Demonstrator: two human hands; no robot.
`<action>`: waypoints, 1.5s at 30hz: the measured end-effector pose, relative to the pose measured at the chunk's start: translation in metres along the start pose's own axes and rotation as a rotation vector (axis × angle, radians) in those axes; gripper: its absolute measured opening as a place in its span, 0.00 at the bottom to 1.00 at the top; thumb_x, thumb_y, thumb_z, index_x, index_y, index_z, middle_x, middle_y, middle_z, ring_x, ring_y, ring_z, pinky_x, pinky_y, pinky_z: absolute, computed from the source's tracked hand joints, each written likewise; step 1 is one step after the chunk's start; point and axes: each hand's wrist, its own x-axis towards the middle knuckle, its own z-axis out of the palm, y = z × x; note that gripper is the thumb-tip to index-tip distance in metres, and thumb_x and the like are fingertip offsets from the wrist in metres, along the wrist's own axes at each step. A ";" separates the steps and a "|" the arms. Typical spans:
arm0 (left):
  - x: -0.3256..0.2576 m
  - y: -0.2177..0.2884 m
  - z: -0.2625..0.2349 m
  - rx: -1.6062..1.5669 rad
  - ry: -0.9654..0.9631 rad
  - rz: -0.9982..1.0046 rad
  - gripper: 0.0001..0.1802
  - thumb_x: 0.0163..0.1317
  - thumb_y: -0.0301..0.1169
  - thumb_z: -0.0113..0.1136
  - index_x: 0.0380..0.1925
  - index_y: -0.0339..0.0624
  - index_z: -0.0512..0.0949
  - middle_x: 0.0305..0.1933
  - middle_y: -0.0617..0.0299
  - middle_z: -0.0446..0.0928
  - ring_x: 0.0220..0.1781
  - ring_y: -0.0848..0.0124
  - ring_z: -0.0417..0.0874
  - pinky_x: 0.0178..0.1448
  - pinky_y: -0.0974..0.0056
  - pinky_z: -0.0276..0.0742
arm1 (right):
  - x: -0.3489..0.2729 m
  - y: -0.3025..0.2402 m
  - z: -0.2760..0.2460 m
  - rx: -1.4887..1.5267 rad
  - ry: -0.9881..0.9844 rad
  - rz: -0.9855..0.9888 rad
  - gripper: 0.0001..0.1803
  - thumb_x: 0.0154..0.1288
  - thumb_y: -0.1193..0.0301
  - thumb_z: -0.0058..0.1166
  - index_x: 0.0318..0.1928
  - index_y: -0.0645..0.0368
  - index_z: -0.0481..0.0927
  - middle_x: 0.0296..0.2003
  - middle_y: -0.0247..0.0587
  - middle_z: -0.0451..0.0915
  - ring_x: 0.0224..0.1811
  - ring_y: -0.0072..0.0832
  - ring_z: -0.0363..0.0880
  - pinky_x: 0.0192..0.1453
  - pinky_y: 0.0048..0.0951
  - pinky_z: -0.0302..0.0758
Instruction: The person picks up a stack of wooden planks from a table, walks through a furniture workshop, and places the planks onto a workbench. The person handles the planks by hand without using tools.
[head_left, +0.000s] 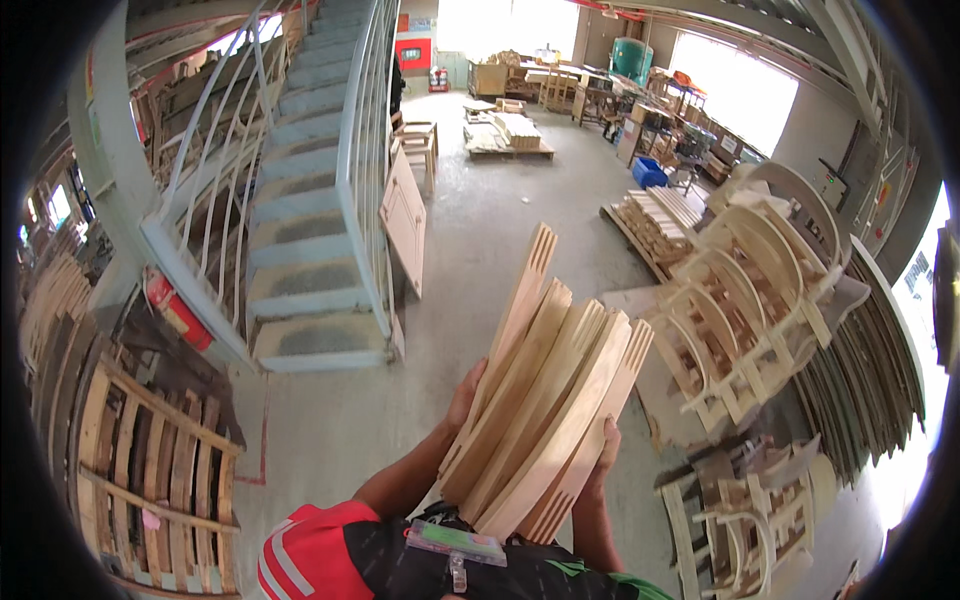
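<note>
A bundle of pale, slightly curved wooden slats [550,385] with finger-jointed ends is held upright against my chest. My left hand [466,394] presses on the bundle's left side, fingers partly hidden behind the wood. On the right side, my right hand [606,446] grips the outer slat, its thumb showing along the edge. Several slats stand side by side between the two hands, and the leftmost one sticks up higher than the others. A badge holder [456,543] hangs on my chest just below the bundle.
Blue metal stairs [305,270] rise at the left, with a fire extinguisher [178,312] beside them. A wooden pallet [160,480] stands at lower left. Curved wooden frames [745,290] are stacked on the right. Farther off, a low pallet [510,154] carries wood pieces.
</note>
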 end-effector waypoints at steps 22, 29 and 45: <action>0.640 0.061 -0.197 -0.068 0.047 0.057 0.25 0.77 0.45 0.39 0.61 0.38 0.70 0.56 0.61 0.76 0.56 0.72 0.75 0.63 0.66 0.71 | 0.659 0.073 0.141 -0.026 -0.008 0.086 0.38 0.68 0.44 0.43 0.66 0.62 0.63 0.55 0.49 0.74 0.54 0.38 0.77 0.58 0.37 0.76; 0.815 0.103 -0.260 0.006 0.065 -0.072 0.23 0.77 0.42 0.39 0.60 0.39 0.71 0.55 0.62 0.76 0.55 0.74 0.75 0.63 0.67 0.69 | 0.825 0.105 0.204 0.082 0.017 0.129 0.38 0.66 0.43 0.46 0.66 0.58 0.65 0.54 0.48 0.75 0.54 0.39 0.77 0.59 0.39 0.75; 1.219 0.153 -0.439 -0.277 0.250 0.117 0.27 0.76 0.48 0.42 0.63 0.39 0.70 0.59 0.60 0.77 0.59 0.71 0.76 0.65 0.65 0.70 | 1.308 0.192 0.308 0.085 -0.147 0.414 0.37 0.66 0.45 0.47 0.64 0.61 0.66 0.54 0.49 0.75 0.54 0.37 0.77 0.60 0.37 0.75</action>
